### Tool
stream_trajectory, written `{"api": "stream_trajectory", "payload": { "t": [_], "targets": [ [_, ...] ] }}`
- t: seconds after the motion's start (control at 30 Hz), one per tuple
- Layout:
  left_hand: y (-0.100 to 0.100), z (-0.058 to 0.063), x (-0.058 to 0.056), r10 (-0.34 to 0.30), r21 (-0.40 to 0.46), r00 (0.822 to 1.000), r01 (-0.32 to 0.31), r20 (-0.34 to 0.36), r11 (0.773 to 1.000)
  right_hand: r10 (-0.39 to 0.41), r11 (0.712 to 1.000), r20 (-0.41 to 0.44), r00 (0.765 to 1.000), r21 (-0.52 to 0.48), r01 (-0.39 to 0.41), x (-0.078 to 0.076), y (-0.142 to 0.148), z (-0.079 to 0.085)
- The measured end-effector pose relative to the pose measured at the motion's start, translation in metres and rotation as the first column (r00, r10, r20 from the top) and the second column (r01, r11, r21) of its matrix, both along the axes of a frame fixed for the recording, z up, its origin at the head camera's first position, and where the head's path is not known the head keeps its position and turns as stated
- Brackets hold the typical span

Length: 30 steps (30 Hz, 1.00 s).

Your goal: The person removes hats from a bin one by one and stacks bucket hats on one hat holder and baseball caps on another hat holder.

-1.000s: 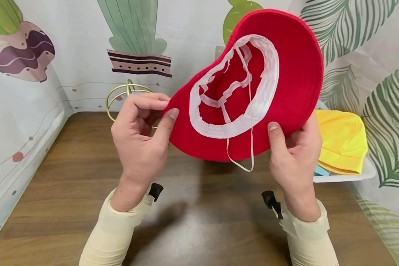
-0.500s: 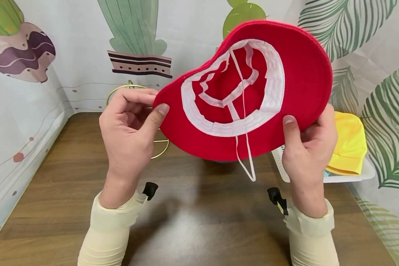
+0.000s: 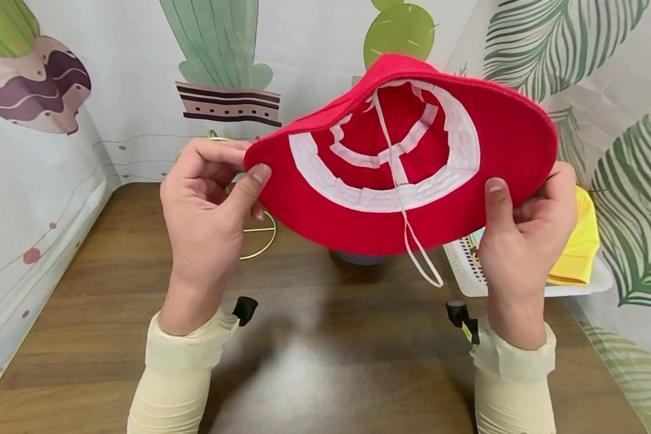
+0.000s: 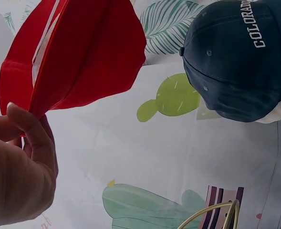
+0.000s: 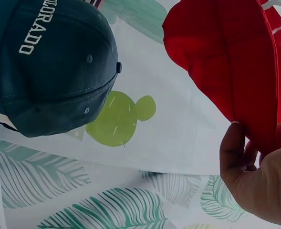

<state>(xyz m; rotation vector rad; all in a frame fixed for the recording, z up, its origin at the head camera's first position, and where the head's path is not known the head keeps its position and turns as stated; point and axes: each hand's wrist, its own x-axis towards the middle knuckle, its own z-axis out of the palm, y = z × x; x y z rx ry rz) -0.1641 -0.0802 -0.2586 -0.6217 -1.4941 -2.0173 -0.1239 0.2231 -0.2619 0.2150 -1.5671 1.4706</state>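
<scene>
A red bucket hat (image 3: 358, 232) is held up in the head view, its inside facing me, with a white inner band and a thin white cord (image 3: 425, 265) dangling below the brim. At its left edge my left hand (image 3: 201, 217) pinches the brim, thumb on the underside. My right hand (image 3: 528, 241) grips the opposite side of the brim the same way. Behind the hat stands a dark teal baseball cap (image 4: 235, 62) lettered COLORADO. Both wrist views show it crown up, while in the head view the red hat hides all but a sliver.
To the right, a white perforated basket (image 3: 463, 268) contains a yellow hat (image 3: 580, 241) and other things, partly behind my right hand. A gold wire stand (image 3: 260, 229) sits behind my left hand on the wooden table (image 3: 325, 374). Printed cloth (image 3: 314, 60) hangs around the table.
The red hat has shifted right and come lower at the top, its crown tipping up so its opening faces more downward. My right hand has moved right, my left hand a little left.
</scene>
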Motion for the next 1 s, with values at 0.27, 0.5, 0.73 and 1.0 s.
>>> {"api": "stream_trajectory", "payload": {
  "t": [0.27,0.5,0.73,1.0],
  "targets": [
    [0.0,-0.001,-0.002,-0.017,0.03,1.0,0.017,-0.005,0.999,-0.016,0.999,0.016,1.0,-0.031,0.016,-0.001,0.004,0.001],
    [0.001,-0.001,-0.003,-0.04,0.083,0.998,0.044,-0.043,0.996,0.0,0.998,0.008,1.0,-0.062,0.001,-0.004,0.006,0.0],
    [0.003,0.0,-0.003,-0.034,0.12,0.99,0.051,-0.14,0.991,0.042,0.976,0.103,0.994,-0.219,-0.018,-0.014,0.011,-0.003],
    [0.007,0.001,-0.005,0.01,0.173,0.974,0.03,-0.225,0.985,0.082,0.969,0.242,0.967,-0.247,-0.02,-0.026,0.024,-0.01]
  ]
}}
